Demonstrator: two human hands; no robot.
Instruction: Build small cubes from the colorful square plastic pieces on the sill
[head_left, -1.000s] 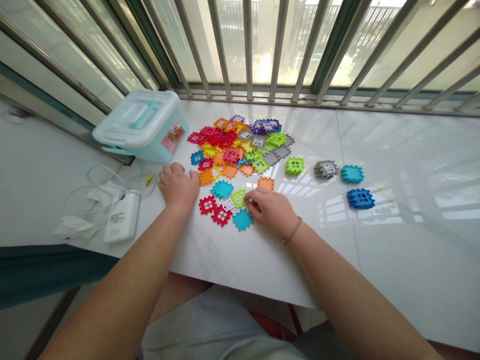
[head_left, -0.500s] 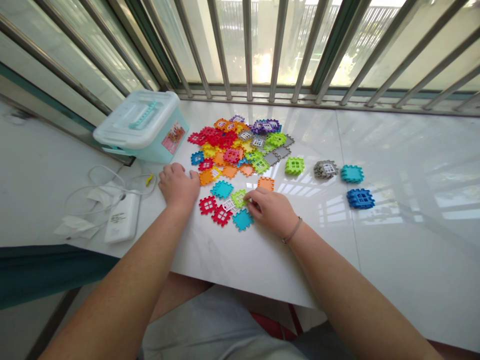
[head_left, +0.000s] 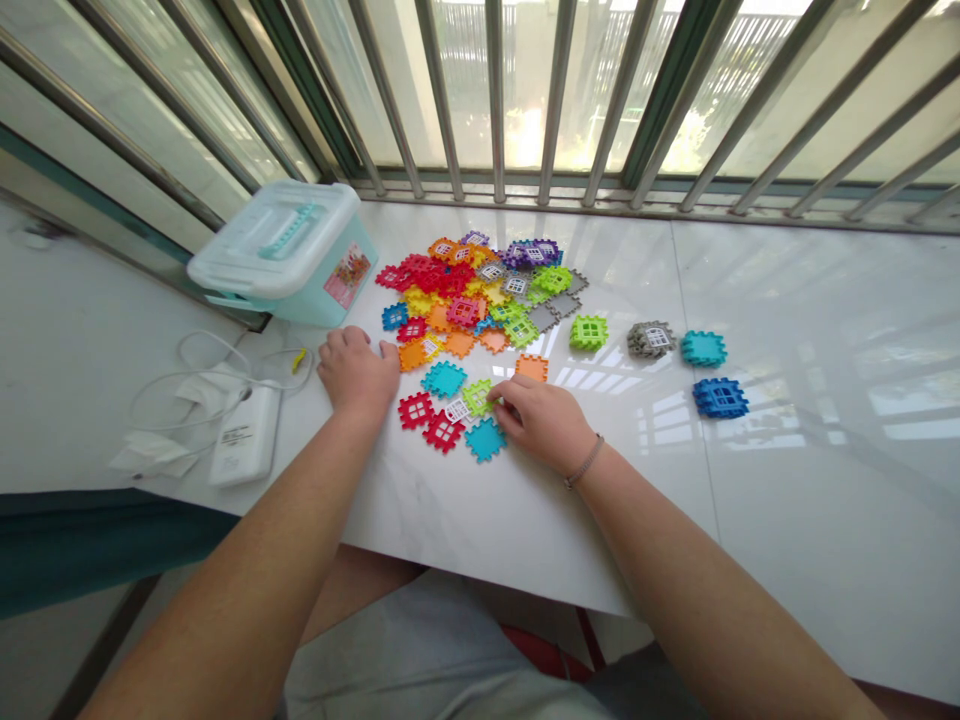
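Observation:
My right hand [head_left: 544,420] has its fingers curled together at the right edge of a lime-green interlocking window tile [head_left: 477,398], pinching it. Around that tile lie two red window tiles [head_left: 443,432], a white window piece [head_left: 457,411] and two turquoise tiles [head_left: 486,440]. Just above my right hand is an orange tile [head_left: 532,367]. My left hand [head_left: 358,370] rests on the white surface with its thumb apart, holding nothing. Its thumb is close to an orange tile [head_left: 412,355] at the edge of a mixed, colourful pile [head_left: 450,275].
Sorted stacks stand to the right: green [head_left: 589,332], grey [head_left: 651,340], turquoise [head_left: 704,348] and blue [head_left: 721,397]. A lidded plastic box [head_left: 281,250] sits at the back left. A white power bank [head_left: 246,435] with a cable lies at left. Metal bars [head_left: 495,100] line the back.

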